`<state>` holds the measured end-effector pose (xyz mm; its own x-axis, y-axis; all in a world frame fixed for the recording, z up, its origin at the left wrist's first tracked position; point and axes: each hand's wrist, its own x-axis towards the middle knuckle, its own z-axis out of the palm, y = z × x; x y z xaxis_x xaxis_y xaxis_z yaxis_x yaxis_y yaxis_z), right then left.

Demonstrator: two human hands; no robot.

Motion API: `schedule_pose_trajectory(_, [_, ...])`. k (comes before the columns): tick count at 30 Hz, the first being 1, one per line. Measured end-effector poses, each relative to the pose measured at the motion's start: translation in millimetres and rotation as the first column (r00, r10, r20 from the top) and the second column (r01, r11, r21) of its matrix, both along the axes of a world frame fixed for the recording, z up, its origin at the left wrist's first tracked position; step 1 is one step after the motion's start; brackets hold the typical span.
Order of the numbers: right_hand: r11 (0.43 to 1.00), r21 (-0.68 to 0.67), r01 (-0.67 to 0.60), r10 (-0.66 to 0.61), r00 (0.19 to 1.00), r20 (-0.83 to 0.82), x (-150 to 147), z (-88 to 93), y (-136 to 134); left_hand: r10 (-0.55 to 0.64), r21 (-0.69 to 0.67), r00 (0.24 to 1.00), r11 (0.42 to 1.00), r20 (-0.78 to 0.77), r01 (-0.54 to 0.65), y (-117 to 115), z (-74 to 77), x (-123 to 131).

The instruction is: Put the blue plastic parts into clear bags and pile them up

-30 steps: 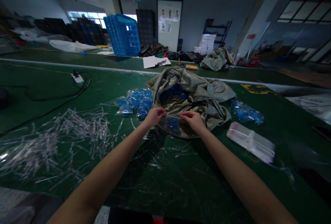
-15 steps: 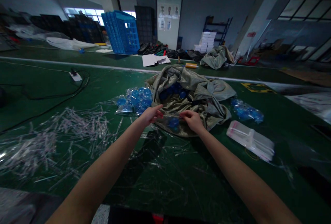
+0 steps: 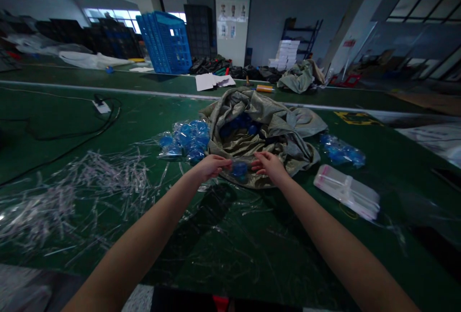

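A small clear plastic bag with a blue round piece in it (image 3: 239,169) is held up between my hands, in front of the sack. My left hand (image 3: 213,166) pinches the bag's left side with thumb and fingers. At the bag's right, my right hand (image 3: 270,167) has its thumb and fingers apart and holds nothing that I can make out. Behind them lies an open grey-green woven sack (image 3: 266,105), rim bunched, with several dark blue pieces (image 3: 242,125) inside. Left of the sack, bagged blue pieces (image 3: 187,138) lie in a pile.
Torn clear plastic strips (image 3: 108,175) cover the green table's left side. To the right are more bagged blue pieces (image 3: 342,150) and a banded stack of clear bags (image 3: 347,191). A power strip (image 3: 101,106) with black cable lies far left; a blue crate (image 3: 165,43) stands behind.
My left hand's fingers have closed from a pointing shape into a pinch on the bag. My right hand's fingers have spread from a pinch. The view has shifted slightly.
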<state>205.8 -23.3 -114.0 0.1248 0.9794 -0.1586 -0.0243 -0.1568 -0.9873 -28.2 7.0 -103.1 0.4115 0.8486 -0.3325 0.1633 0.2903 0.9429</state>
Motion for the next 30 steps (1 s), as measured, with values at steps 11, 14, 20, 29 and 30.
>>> schedule_pose_trajectory(11, [0.996, 0.021, -0.09, 0.092, 0.954, -0.285, 1.3, -8.4, -18.6, -0.1, 0.094, 0.993, 0.99, -0.057, 0.105, -14.7, -6.8, -7.1])
schedule_pose_trajectory(14, [0.996, 0.018, -0.087, 0.089, 0.954, -0.285, 1.2, -12.8, -20.0, -0.091, 0.115, 0.993, 0.988, -0.079, 0.1, -16.3, -8.0, -7.4])
schedule_pose_trajectory(20, [0.992, 0.031, -0.121, 0.125, 0.966, -0.227, 4.3, -22.4, -19.8, -0.069, 0.166, 0.987, 0.982, -0.142, 0.093, -17.2, -9.1, -4.5])
schedule_pose_trajectory(29, [0.988, 0.028, -0.152, 0.154, 0.983, -0.103, 6.7, -33.2, -18.5, -0.038, 0.227, 0.974, 0.97, -0.222, 0.09, -13.2, -20.9, -4.4])
schedule_pose_trajectory(30, [0.988, 0.024, -0.154, 0.156, 0.983, -0.098, 6.7, -33.6, -18.5, -0.036, 0.226, 0.974, 0.97, -0.222, 0.087, -13.3, -21.1, -4.5])
